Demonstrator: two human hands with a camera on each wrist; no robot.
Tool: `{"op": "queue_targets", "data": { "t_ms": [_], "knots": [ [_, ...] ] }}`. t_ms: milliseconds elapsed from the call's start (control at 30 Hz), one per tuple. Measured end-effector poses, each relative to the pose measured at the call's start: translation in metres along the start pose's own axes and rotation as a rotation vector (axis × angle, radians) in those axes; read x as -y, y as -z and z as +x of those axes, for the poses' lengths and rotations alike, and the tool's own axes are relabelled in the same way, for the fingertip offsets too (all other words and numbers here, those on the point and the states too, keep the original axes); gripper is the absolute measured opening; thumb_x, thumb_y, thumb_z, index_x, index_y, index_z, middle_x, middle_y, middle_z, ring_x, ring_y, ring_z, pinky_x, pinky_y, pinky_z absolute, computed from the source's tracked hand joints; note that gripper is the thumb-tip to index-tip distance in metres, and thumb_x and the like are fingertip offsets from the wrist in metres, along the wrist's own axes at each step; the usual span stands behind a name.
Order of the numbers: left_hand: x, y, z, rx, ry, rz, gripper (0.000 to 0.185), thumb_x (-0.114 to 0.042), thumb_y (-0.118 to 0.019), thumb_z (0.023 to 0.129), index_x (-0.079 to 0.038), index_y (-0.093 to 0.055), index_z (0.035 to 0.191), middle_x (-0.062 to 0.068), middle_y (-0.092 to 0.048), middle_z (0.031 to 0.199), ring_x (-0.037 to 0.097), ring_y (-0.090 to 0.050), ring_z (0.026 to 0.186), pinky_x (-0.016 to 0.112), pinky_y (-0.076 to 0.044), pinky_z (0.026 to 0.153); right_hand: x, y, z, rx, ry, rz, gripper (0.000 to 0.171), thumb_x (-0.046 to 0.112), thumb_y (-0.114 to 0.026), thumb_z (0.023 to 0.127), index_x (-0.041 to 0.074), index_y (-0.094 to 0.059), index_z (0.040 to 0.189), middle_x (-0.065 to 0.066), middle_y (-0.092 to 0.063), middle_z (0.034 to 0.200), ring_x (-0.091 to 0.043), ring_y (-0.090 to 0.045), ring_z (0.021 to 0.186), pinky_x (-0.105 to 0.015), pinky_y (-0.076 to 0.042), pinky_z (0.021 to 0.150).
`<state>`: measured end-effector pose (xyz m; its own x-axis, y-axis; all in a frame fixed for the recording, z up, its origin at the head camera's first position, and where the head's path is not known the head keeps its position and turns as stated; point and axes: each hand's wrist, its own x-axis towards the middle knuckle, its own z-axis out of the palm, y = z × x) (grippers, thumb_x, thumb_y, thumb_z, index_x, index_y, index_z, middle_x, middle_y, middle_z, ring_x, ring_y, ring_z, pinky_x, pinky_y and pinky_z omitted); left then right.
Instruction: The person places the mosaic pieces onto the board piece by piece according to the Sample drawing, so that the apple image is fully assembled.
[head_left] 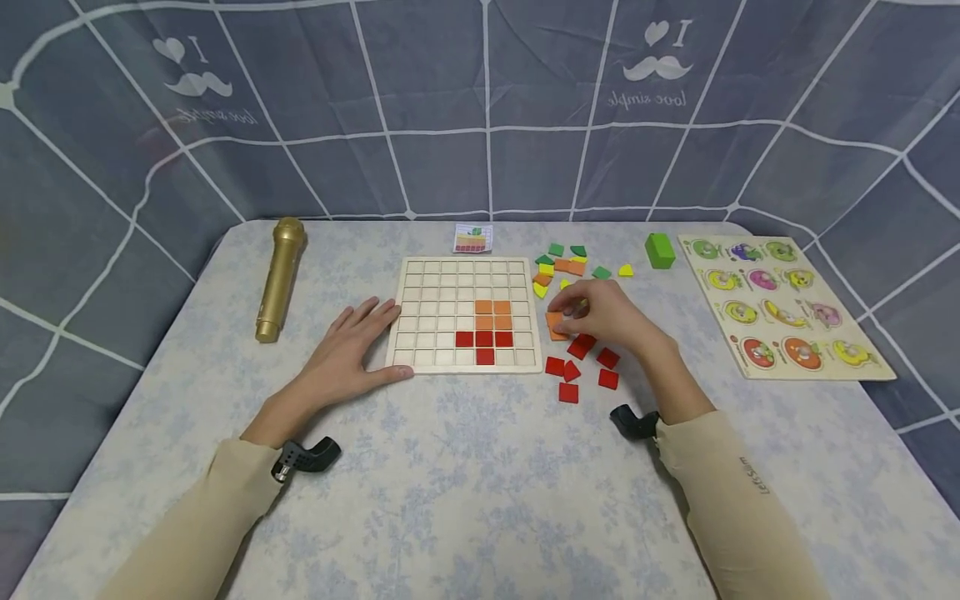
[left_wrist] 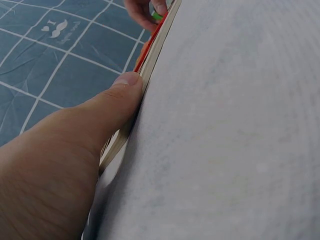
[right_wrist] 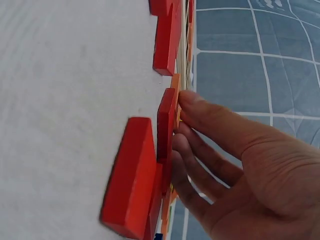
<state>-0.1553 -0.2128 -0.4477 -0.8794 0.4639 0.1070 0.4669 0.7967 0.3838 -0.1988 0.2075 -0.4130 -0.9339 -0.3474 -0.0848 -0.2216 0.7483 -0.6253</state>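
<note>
A wooden grid board (head_left: 446,288) lies flat on the table, with orange square tiles (head_left: 493,315) set above red square tiles (head_left: 483,339) in some of its cells. My left hand (head_left: 352,350) is spread at the board's left side, its fingertips and thumb touching the edge. In the left wrist view the thumb (left_wrist: 117,95) presses on the rim. Right of the board, my right hand (head_left: 603,315) pinches at a loose orange square tile (head_left: 556,327) with curled fingers. The right wrist view shows red tiles (right_wrist: 131,175) in front, partly hiding that contact.
Loose red tiles (head_left: 568,392) lie around the right hand, with green and yellow pieces (head_left: 626,271) beyond. A picture card (head_left: 473,238) stands behind the board. A green block (head_left: 660,250) and fruit puzzle board (head_left: 787,308) sit at right; a gold microphone (head_left: 281,279) lies at left.
</note>
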Motion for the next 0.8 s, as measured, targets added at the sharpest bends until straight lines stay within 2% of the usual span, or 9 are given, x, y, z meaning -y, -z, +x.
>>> {"op": "queue_targets", "data": {
  "t_ms": [267,567,800],
  "knots": [
    [0.003,0.001,-0.001,-0.008,-0.002,0.001,0.100,-0.055,-0.078,0.089,-0.007,-0.034,0.165,0.016,-0.033,0.171,0.038,-0.019,0.162,0.059,-0.011,0.132,0.004,-0.001,0.003,0.016,-0.002,0.013,0.034,0.011,-0.084,0.091,0.007,-0.074,0.123,-0.010,-0.069,0.112,-0.026,-0.062,0.102,-0.041,-0.059,0.090],
    [0.004,0.003,0.000,-0.010,-0.003,-0.006,0.102,-0.056,-0.079,0.087,-0.007,-0.035,0.165,0.016,-0.033,0.171,0.039,-0.019,0.162,0.059,-0.011,0.132,0.007,-0.001,0.004,-0.035,0.024,0.017,0.020,0.009,-0.082,0.093,0.008,-0.077,0.113,-0.009,-0.072,0.102,-0.025,-0.064,0.093,-0.035,-0.058,0.080],
    [0.003,-0.001,0.001,-0.011,0.001,-0.007,0.103,-0.059,-0.078,0.087,-0.008,-0.035,0.165,0.016,-0.033,0.171,0.038,-0.019,0.162,0.059,-0.011,0.132,0.016,-0.003,0.011,-0.082,0.062,0.051,0.016,0.012,-0.080,0.095,0.011,-0.079,0.111,-0.006,-0.075,0.102,-0.023,-0.068,0.094,-0.034,-0.057,0.078]
  ]
}}
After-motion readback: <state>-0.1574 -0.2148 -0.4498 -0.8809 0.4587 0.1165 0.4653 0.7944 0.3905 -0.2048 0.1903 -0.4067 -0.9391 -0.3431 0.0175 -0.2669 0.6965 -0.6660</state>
